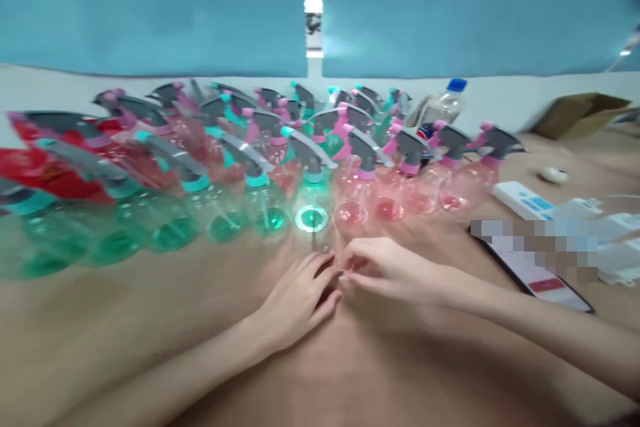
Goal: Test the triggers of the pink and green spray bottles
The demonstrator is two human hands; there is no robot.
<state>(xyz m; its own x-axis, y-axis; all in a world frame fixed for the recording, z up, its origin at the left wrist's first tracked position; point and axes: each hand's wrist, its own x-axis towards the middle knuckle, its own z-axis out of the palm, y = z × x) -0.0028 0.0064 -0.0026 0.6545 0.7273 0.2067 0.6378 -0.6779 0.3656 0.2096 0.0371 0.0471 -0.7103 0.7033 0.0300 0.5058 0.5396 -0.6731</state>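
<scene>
Ring-lit green spray bottle (314, 195) just beyond the left hand (300, 290), right hand (385, 267) alongside.
It stands toward the counter's (125, 320) far edge; left fingers loosely spread, right fingers curled, though blur hides whether they pinch anything.

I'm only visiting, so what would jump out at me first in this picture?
Probably the crowd of spray bottles across the table, green-tinted ones to the left in the front row and pink-tinted to the right. In the middle of that row, one green bottle has a bright, pale ring at its base. Just in front of it, the left hand and right hand come close together.
</scene>
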